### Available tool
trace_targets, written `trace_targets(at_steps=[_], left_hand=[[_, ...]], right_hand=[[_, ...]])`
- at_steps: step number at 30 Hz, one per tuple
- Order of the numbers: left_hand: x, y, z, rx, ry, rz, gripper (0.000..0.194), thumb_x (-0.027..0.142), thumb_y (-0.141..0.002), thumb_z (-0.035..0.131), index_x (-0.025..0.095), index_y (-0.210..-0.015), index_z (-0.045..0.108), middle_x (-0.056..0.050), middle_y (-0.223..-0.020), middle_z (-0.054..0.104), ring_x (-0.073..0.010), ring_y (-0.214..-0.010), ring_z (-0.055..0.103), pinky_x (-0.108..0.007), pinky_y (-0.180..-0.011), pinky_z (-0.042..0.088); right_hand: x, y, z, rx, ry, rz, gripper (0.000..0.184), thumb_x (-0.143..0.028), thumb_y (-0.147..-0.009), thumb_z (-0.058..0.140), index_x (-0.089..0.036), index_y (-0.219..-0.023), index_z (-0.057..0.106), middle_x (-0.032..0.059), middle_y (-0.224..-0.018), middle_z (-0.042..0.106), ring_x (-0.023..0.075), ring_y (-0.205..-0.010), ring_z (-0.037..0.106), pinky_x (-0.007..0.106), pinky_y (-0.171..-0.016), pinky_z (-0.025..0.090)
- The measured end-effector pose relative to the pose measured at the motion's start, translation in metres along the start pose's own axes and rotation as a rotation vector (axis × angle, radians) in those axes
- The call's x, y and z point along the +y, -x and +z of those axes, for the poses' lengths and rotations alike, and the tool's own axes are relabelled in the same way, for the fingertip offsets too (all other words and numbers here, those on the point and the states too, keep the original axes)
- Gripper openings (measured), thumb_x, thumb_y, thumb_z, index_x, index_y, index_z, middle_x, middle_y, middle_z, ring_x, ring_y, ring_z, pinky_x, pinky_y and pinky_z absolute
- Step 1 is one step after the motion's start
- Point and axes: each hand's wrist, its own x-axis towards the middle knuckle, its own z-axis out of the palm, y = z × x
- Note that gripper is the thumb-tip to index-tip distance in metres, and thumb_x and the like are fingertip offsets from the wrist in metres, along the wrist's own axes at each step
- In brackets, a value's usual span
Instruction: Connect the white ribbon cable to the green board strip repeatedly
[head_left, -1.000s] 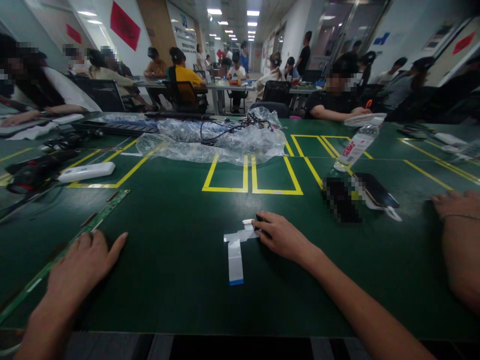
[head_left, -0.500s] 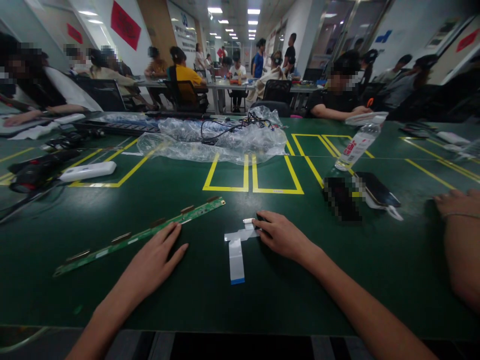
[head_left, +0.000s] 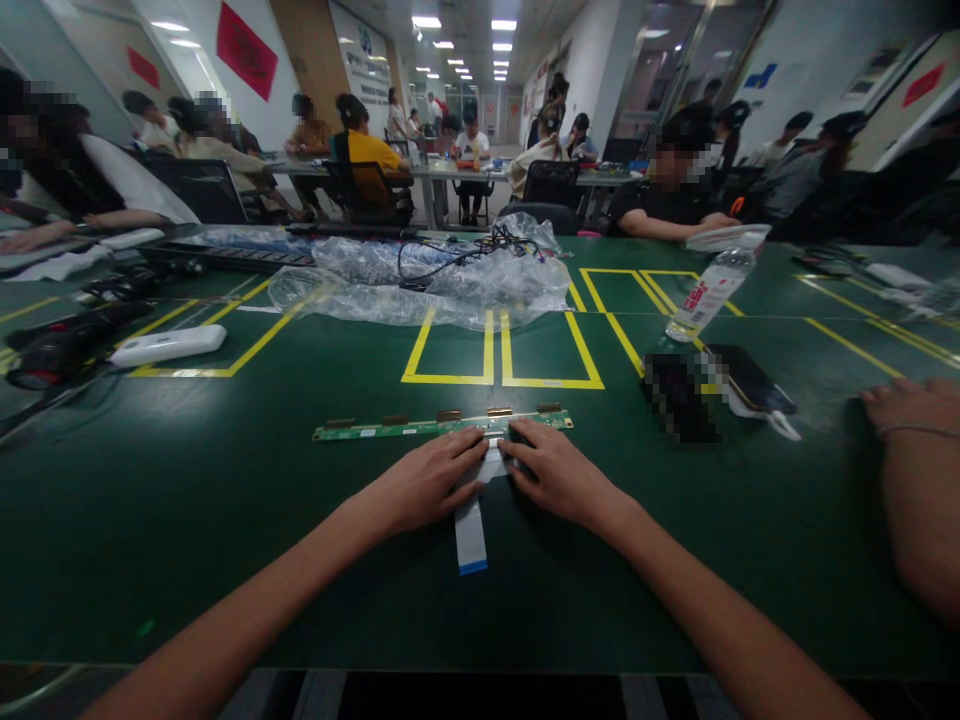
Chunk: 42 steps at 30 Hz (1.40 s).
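Note:
A long, narrow green circuit board with several brown connector tabs lies across the table in front of me. A white flat ribbon cable with a blue end strip runs from the board's near edge towards me. My left hand has its fingertips on the left side of the cable's upper end, right at the board, with the thumb lower down. From the other side, my right hand grips that end, its index finger reaching over the board. The fingers hide part of the cable and the board's near edge.
Crumpled clear plastic wrap with black cables lies further back. At right are a water bottle, a phone and another person's arm. To the left are a white device and a black tool. Yellow tape marks the table.
The board has moved right and turned nearly level, its right part now behind the cable's end. My left hand has moved right to the cable; my right hand stays near it.

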Motion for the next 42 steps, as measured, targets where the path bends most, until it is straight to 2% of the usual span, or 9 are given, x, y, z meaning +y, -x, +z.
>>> trace_targets(at_steps=[6,12,17,25,29,33,42], left_hand=[[-0.003,-0.001,0.008,0.033,0.016,0.031,0.059,0.043,-0.103,0.044,0.019,-0.155,0.033,-0.013,-0.161,0.034,-0.0260,-0.149,0.031,-0.047,-0.121,0.031],[-0.002,-0.001,0.003,0.016,0.036,0.011,0.055,0.042,-0.104,0.041,0.018,-0.153,0.037,-0.013,-0.159,0.038,-0.0250,-0.149,0.033,-0.046,-0.121,0.032],[-0.005,-0.002,0.002,0.019,0.052,0.027,0.054,0.042,-0.104,0.042,0.019,-0.152,0.039,-0.011,-0.158,0.040,-0.0243,-0.148,0.034,-0.045,-0.121,0.032],[-0.002,-0.003,0.004,0.046,-0.072,0.046,0.056,0.043,-0.103,0.043,0.014,-0.150,0.042,-0.017,-0.155,0.043,-0.0294,-0.145,0.040,-0.047,-0.118,0.036],[0.000,-0.003,0.003,0.049,-0.099,0.054,0.056,0.044,-0.102,0.044,0.013,-0.149,0.042,-0.018,-0.154,0.045,-0.0310,-0.142,0.043,-0.048,-0.115,0.038],[-0.001,-0.003,0.003,0.059,-0.100,0.066,0.057,0.044,-0.102,0.044,0.013,-0.150,0.042,-0.018,-0.153,0.045,-0.0308,-0.142,0.042,-0.047,-0.115,0.038],[-0.002,-0.003,0.004,0.053,-0.077,0.052,0.055,0.043,-0.104,0.041,0.015,-0.151,0.040,-0.016,-0.154,0.045,-0.0308,-0.141,0.043,-0.048,-0.114,0.038]], right_hand=[[-0.001,0.000,0.003,0.002,-0.004,0.000,0.044,-0.027,-0.096,0.053,-0.018,-0.139,0.057,0.0170,-0.148,0.051,0.0324,-0.138,0.045,0.056,-0.114,0.037],[0.001,-0.003,0.002,-0.003,0.002,-0.015,0.041,-0.025,-0.097,0.051,-0.017,-0.137,0.058,0.0164,-0.145,0.054,0.0311,-0.135,0.049,0.051,-0.113,0.040],[0.001,-0.003,0.004,0.000,0.007,0.006,0.041,-0.025,-0.097,0.051,-0.016,-0.136,0.060,0.0166,-0.144,0.055,0.0316,-0.134,0.050,0.052,-0.112,0.041],[0.003,-0.005,0.004,0.000,0.022,-0.024,0.040,-0.025,-0.098,0.050,-0.014,-0.135,0.061,0.0165,-0.142,0.056,0.0309,-0.132,0.051,0.049,-0.112,0.042],[0.005,-0.006,0.005,0.010,0.011,-0.033,0.040,-0.026,-0.097,0.051,-0.015,-0.135,0.061,0.0172,-0.142,0.056,0.0323,-0.131,0.052,0.052,-0.110,0.043],[0.008,-0.005,0.004,0.007,-0.014,-0.041,0.042,-0.028,-0.097,0.052,-0.017,-0.137,0.060,0.0170,-0.143,0.056,0.0331,-0.131,0.052,0.054,-0.109,0.044],[0.012,-0.005,-0.002,-0.024,-0.024,-0.072,0.041,-0.027,-0.098,0.050,-0.017,-0.136,0.061,0.0156,-0.142,0.057,0.0304,-0.130,0.053,0.050,-0.110,0.044]])
